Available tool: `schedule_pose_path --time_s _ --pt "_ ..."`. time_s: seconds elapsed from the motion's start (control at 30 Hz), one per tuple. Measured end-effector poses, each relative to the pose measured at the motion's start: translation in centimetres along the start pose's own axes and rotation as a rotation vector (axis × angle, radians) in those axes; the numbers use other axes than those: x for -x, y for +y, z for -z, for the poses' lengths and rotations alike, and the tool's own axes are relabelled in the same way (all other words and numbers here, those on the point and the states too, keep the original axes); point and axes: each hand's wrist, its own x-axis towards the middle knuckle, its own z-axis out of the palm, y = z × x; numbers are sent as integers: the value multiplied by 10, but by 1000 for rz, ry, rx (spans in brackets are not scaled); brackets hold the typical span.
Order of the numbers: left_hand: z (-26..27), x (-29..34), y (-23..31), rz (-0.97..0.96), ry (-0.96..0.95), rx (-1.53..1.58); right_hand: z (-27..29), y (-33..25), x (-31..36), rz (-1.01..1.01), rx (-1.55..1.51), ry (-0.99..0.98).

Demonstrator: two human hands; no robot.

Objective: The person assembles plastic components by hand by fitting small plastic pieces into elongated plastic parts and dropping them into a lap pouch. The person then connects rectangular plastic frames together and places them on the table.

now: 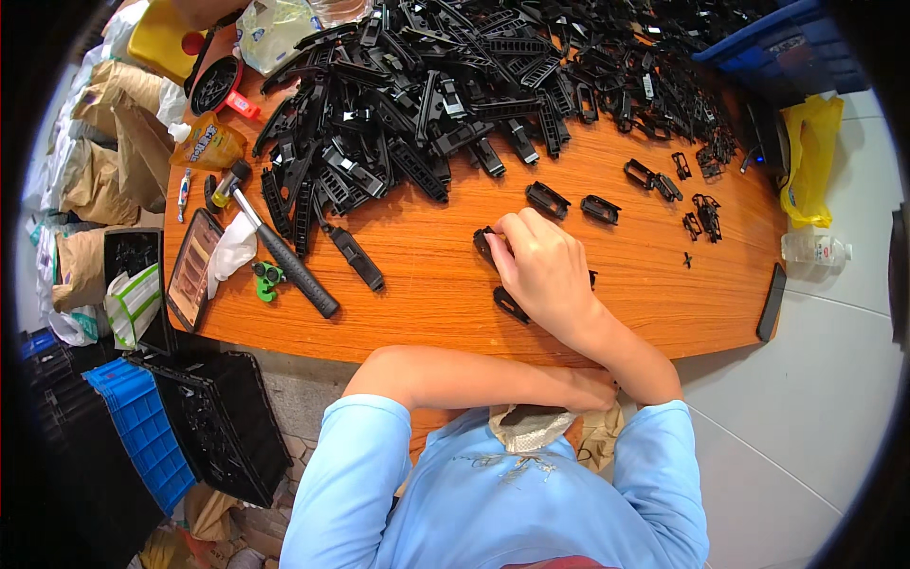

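1. Black plastic is what I see under my right hand: a small black clip part pressed against the orange wooden table, my fingers curled over it, closed in a grip on its right end.
2. Another black piece sticks out from beneath the same hand at about 7 o'clock, touching the hand's heel.
3. My left hand is tucked across my chest at the table's near edge, by the right elbow; I cannot tell whether it is open or closed.
4. From the gripped part, two loose black housings lie near at 1 o'clock: one closer, one just beside it to the right.
5. At 12 o'clock, filling the far half of the table, is a big heap of black plastic parts.
6. At 9 o'clock lies a hammer with a black handle, its head pointing to the far left; a small green object sits touching or just beside the handle.
7. Further left at 9 o'clock, a phone lies near the table's edge.
8. At 3 o'clock, well apart, a yellow bag hangs off the table's right end beside a blue crate.
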Motion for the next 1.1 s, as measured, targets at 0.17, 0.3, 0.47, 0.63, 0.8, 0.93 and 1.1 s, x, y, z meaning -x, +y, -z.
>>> schedule_pose_path --time_s 0.17,0.3,0.47,0.63,0.8,0.93,1.1 --pt "-4 -5 -1 -11 -87 -130 -1 -2 -1 16 13 -6" --pt "-13 -1 -1 78 43 13 1 -2 -3 11 12 -21" --pt "-30 -5 -7 113 58 37 0 0 -4 79 39 -34" --pt "-24 -5 -8 134 -145 79 2 -2 -5 98 55 -55" --pt "21 0 5 -19 -195 -74 3 0 -4 100 72 -69" --pt "31 2 11 16 -210 -70 1 1 -4 101 75 -58" --pt "9 3 6 194 -44 224 0 -2 -5 94 86 -62"
